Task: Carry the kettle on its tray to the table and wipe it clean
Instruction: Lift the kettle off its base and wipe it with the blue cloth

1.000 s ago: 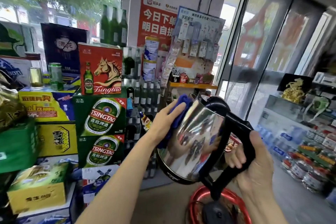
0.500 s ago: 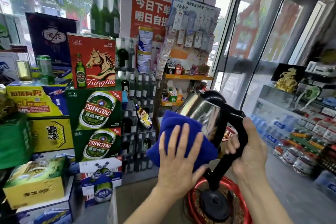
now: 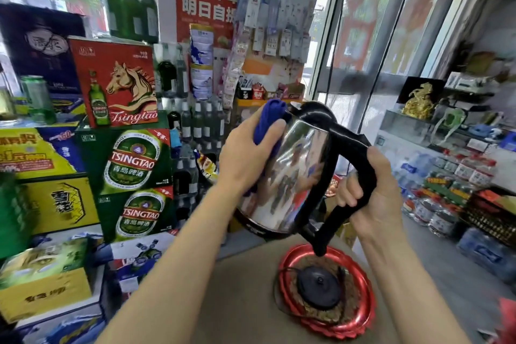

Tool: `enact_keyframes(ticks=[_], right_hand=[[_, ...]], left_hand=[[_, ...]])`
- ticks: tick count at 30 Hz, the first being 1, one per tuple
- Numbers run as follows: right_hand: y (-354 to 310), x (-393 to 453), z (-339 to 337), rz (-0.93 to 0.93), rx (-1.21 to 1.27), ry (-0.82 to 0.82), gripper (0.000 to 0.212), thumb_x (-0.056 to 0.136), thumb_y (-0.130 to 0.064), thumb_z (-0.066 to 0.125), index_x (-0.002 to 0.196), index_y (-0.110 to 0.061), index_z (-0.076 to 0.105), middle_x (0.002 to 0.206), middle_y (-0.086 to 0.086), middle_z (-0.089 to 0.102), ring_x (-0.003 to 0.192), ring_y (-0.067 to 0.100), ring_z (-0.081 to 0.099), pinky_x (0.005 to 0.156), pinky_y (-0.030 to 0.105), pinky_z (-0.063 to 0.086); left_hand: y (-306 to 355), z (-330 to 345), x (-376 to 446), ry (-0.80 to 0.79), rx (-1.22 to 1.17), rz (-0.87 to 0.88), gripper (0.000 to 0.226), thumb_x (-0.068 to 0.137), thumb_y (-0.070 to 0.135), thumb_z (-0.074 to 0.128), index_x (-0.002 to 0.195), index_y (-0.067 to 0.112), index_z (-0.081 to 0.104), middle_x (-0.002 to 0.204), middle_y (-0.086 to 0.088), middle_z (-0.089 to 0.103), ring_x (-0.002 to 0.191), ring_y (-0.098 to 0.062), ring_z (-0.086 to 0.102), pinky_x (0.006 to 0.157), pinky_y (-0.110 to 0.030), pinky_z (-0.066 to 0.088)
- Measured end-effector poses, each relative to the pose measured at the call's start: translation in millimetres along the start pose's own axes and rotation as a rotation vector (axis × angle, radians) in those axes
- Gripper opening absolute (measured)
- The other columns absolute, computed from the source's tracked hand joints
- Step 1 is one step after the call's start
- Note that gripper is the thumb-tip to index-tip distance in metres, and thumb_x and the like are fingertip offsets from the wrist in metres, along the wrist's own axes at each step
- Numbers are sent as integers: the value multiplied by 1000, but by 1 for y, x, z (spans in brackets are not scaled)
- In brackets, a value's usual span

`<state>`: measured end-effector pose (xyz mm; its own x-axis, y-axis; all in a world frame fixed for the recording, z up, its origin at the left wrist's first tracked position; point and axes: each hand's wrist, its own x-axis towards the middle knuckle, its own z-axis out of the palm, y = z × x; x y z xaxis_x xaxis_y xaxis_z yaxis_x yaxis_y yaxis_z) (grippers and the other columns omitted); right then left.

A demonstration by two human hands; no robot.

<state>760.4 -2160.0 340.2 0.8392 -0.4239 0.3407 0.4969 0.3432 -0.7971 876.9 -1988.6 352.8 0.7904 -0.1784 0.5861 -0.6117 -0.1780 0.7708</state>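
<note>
A shiny steel kettle (image 3: 296,173) with a black lid and handle hangs tilted in the air above the table. My right hand (image 3: 374,193) grips its black handle. My left hand (image 3: 245,159) presses a blue cloth (image 3: 269,120) against the kettle's upper left side, near the spout. Below the kettle a red round tray (image 3: 290,315) lies on the brown table (image 3: 237,301), and the kettle's black power base (image 3: 319,289) sits in the tray's middle.
Stacked beer cartons (image 3: 134,176) and bottles (image 3: 195,131) stand close on the left. A rack of small goods (image 3: 273,36) rises behind the kettle. Glass doors (image 3: 391,50) and a counter with packaged goods (image 3: 452,176) are on the right.
My left hand and the blue cloth slid from the kettle's near side up to its upper left by the spout. The kettle stays lifted off its base.
</note>
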Motion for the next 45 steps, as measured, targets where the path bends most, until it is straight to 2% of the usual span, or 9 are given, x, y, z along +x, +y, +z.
enact_keyframes(ticks=[5,14,18,22,28,33,35,38,45], right_hand=[[-10,1,-19,83,125,-241,49,66,-54,78,88,-11,68,31,-8,35,23,7,31,31,16,31],[-7,1,-17,119,136,-116,55,63,-52,79,97,-10,66,31,-8,31,23,7,29,30,15,29],[4,1,-6,175,128,92,41,68,-52,72,81,-16,59,32,-6,31,25,9,29,31,18,28],[21,0,22,26,86,344,32,74,-43,77,70,-18,56,39,-2,36,32,14,30,37,22,27],[43,-11,43,-136,-45,405,25,87,-32,72,67,-19,67,46,7,39,37,20,30,38,26,29],[46,-12,39,-170,-46,449,24,87,-33,71,73,-13,68,47,9,39,37,21,31,37,26,29],[48,-14,40,-161,-33,470,23,86,-34,72,79,-12,70,47,9,39,37,20,31,37,26,29],[52,-17,42,-135,-41,481,27,84,-35,73,82,-9,69,45,8,40,36,21,33,37,27,31],[58,-28,39,-111,-133,343,19,85,-31,72,69,-22,70,44,8,44,36,21,35,38,27,31]], left_hand=[[-3,-30,16,-481,-769,-366,41,82,52,66,100,17,75,97,-10,73,87,-27,68,91,-41,52],[-53,-27,-21,-403,-998,-670,40,88,41,55,87,10,81,78,-8,74,64,-22,71,62,-29,59],[-86,-5,-67,-72,-1104,-864,61,104,29,38,59,18,78,69,-7,67,46,-13,67,49,-25,53],[-88,38,-95,240,-1290,-966,44,98,37,39,103,13,76,102,-16,72,92,-30,74,60,-33,60],[-68,58,-101,411,-1482,-982,53,98,54,38,115,12,67,114,-18,68,92,-33,64,73,-44,58],[-63,51,-111,499,-1280,-933,44,102,50,39,122,17,62,92,-5,79,72,-25,75,54,-33,59],[-58,61,-124,501,-974,-902,46,98,56,43,133,28,55,118,-2,71,100,-21,70,77,-36,60],[-65,79,-139,430,-236,-436,54,97,59,36,141,71,6,165,16,8,152,-12,8,121,-43,11],[-67,82,-128,340,389,152,59,105,47,23,157,18,17,164,-16,21,152,-33,14,117,-66,11]])
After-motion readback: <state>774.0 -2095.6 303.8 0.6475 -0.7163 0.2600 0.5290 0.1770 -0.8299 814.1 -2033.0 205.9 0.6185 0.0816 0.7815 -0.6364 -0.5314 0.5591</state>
